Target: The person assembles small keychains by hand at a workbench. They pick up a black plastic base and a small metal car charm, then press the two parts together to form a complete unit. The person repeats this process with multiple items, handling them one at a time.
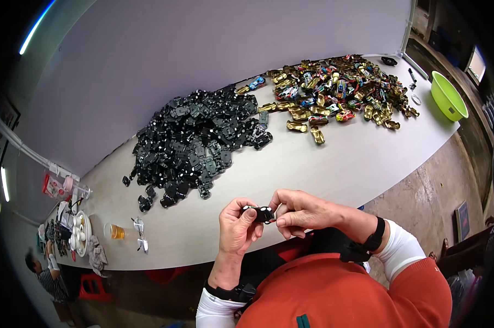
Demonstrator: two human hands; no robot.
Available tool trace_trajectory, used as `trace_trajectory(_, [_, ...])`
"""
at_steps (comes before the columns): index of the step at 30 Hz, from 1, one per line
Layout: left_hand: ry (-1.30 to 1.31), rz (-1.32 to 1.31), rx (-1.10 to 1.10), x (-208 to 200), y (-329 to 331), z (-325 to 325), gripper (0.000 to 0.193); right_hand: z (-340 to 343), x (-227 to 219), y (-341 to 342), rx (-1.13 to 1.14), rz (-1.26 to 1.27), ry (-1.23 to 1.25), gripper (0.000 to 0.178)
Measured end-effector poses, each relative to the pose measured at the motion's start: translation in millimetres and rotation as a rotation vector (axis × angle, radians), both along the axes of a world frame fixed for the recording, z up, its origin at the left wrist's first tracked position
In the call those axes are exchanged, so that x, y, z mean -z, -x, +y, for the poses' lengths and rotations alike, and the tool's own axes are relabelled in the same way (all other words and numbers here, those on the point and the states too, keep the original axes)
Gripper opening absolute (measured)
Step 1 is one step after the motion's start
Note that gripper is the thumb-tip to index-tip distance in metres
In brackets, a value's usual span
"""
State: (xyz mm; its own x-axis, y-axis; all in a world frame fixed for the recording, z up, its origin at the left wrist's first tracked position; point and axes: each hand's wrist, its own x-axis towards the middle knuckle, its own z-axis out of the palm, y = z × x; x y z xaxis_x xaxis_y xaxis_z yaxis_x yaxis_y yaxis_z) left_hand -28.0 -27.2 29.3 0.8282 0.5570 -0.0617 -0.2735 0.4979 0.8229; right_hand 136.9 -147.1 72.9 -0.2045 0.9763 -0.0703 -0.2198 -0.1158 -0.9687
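Observation:
Just past the table's near edge, in front of my body, I hold a small black toy car base (264,214) with white-sided wheels. My left hand (233,229) is closed round its left end, the thumb lying along it. The fingers of my right hand (301,210) are pinched at its right end, where a pale bit shows by the fingertips; I cannot make out what that bit is. Farther off lies a large heap of similar black toy car bases (189,139). To its right spreads a pile of toy car bodies (318,90), many gold, others brightly coloured.
A green basin (449,98) stands at the table's far right corner. On the left are a glass of amber drink (115,232), eyeglasses (140,235), a white tray (84,218) with cups and a crumpled cloth (97,256). Another person (53,279) is at the left end.

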Motion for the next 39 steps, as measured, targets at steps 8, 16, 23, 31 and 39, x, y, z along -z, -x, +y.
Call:
trace_trajectory(8, [0.001,-0.059,0.031,-5,-1,-4,0.019,-3,0,-1,-0.013,0.044,0.0,0.02])
trace_trajectory(16, [-0.22,-0.024,-0.242,-21,-3,-24,0.014,2,3,8,0.191,-0.178,-0.05,0.012])
trace_trajectory(23, [-0.104,0.112,-0.26,-24,-2,-17,0.014,-2,7,3,0.122,0.035,-0.01,0.017])
trace_trajectory(31, [-0.082,0.081,-0.332,-17,-13,-19,0.012,4,24,12,0.324,0.042,-0.017,0.011])
trace_trajectory(39, [-0.082,-0.161,-0.273,-8,-8,-20,0.014,-3,18,-5,0.21,0.093,0.043,0.011])
